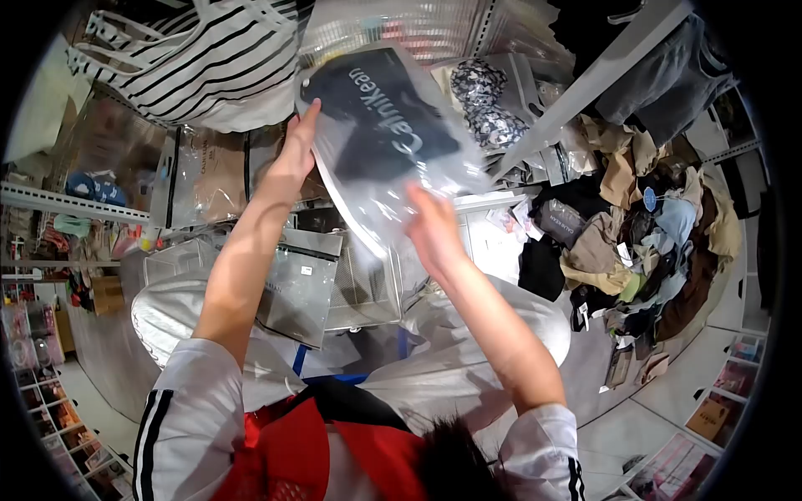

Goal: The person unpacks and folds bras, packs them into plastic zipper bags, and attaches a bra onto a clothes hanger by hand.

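Trousers (pixel 476 342) make a broad pale lap just beyond the red vest (pixel 292 451), the knees set wide, I suppose to leave working room between them. A grey zip pouch (pixel 299 288) lies slanted by the left thigh, its upper part near a see-through bin (pixel 363 292); laid flat there, it seems within easy reach.

Past the knees, both arms stretch forward to a clear bag (pixel 447 171) with a dark folded garment (pixel 393 108) inside. It is held up off everything, tilted, its large lettering running steeply, probably so that the plastic can be handled from two sides. The left hand (pixel 294 154) pinches the bag's left edge, a digit laid along the front while the others are hidden behind; that grip looks like the steadying one. The right hand (pixel 434 230) is at the lower right part, fingers curled and blurred against the plastic, and I can't tell whether they pinch it or only press.

Off to the right, a loose heap of clothes (pixel 643 242) spreads wide. Ahead, brown packets (pixel 221 171) lie side by side, perhaps so their fronts show. Farther up, a striped top (pixel 209 71) hangs at the left, and a patterned garment (pixel 493 104) sits in plastic behind the bag.
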Tool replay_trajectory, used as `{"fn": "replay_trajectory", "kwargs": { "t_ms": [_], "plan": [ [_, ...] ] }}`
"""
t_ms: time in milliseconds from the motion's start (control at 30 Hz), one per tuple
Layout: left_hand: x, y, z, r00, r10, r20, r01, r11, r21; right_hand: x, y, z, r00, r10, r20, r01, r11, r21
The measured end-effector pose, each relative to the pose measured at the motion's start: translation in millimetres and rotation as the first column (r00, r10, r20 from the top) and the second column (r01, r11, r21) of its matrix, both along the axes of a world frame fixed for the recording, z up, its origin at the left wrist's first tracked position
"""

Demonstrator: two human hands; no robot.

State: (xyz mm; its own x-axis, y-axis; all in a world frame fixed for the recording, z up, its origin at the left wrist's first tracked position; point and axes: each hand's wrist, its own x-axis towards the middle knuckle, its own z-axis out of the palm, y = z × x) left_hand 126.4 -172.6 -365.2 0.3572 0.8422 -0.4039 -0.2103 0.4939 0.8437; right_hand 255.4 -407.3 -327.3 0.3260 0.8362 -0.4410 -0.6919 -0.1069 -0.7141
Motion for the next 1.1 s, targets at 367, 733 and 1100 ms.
{"fn": "replay_trajectory", "kwargs": {
  "t_ms": [367, 733, 1100],
  "plan": [
    [-25.4, 41.0, -122.7, 0.611, -0.032, -0.791, 0.484, 0.806, 0.342, -93.5, -15.9, -95.2, 0.21, 0.796, 0.567, -0.166, 0.601, -0.782],
    [-183.1, -116.6, -115.4, -0.048, 0.138, -0.989, 0.995, 0.093, -0.035, -62.0, -35.7, -292.5, 0.494, 0.73, 0.472, -0.188, 0.62, -0.762],
    [-200.7, -33.8, -181.6, -0.624, -0.201, -0.755, 0.716, 0.24, -0.655, -63.1, -31.3, -254.6, 0.611, 0.712, 0.346, -0.088, 0.495, -0.864]
  ]
}}
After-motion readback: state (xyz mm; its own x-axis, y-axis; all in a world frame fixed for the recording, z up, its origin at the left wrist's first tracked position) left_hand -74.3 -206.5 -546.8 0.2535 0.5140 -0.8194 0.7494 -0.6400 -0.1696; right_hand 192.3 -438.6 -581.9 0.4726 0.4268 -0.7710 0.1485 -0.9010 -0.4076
